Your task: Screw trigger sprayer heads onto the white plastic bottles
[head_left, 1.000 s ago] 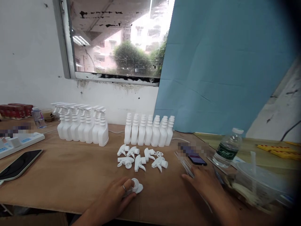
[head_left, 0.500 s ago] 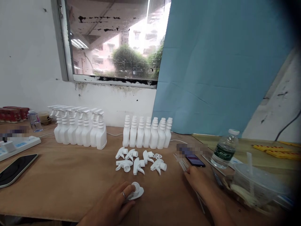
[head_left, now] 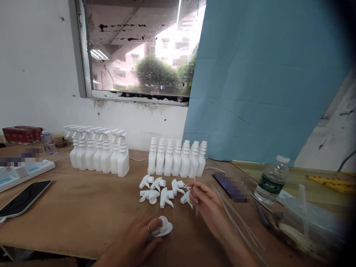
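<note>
A white plastic trigger sprayer head (head_left: 163, 227) lies on the plywood desk (head_left: 83, 207), pinned under the curled fingers of the left hand (head_left: 139, 239). The right hand (head_left: 205, 205), raised, pinches a thin clear dip tube (head_left: 195, 196) upright between fingertips; more tubes (head_left: 239, 222) fan rightward, loose sprayer heads (head_left: 164, 187) just beyond.

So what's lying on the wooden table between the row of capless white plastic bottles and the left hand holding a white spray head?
In the head view, a cluster of loose white trigger spray heads.
</note>
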`<act>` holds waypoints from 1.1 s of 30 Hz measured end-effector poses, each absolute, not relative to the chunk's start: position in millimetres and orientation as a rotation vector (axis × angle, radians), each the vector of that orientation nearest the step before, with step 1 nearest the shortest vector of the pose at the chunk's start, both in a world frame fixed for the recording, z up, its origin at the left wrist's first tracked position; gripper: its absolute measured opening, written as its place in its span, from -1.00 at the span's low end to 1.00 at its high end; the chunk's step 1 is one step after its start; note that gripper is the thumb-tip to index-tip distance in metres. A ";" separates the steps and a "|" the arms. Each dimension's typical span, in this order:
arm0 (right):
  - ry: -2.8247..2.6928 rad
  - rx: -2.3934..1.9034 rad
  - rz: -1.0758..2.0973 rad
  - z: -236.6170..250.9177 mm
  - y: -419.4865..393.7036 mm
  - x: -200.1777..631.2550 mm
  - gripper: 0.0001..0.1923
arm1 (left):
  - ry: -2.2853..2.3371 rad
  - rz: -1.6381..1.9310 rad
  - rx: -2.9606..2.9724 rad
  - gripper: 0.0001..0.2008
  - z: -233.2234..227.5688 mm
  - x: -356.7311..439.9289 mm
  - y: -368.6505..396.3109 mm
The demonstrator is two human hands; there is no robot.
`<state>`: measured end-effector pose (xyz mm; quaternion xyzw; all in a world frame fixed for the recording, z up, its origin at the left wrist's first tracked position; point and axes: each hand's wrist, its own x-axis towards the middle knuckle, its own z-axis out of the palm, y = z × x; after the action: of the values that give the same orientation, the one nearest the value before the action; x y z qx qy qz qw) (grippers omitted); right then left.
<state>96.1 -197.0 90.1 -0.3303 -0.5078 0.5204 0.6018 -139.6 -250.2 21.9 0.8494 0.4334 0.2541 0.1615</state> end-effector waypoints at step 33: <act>-0.992 -0.165 1.764 64.8 -209.0 15.9 -0.61 | 1.206 0.785 2.321 -0.67 19.7 -143.2 -247.0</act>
<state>15.9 -209.0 64.8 -0.0691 -0.4150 0.7381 0.5274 -143.2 -247.0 19.7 0.8321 0.4322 0.2813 0.2040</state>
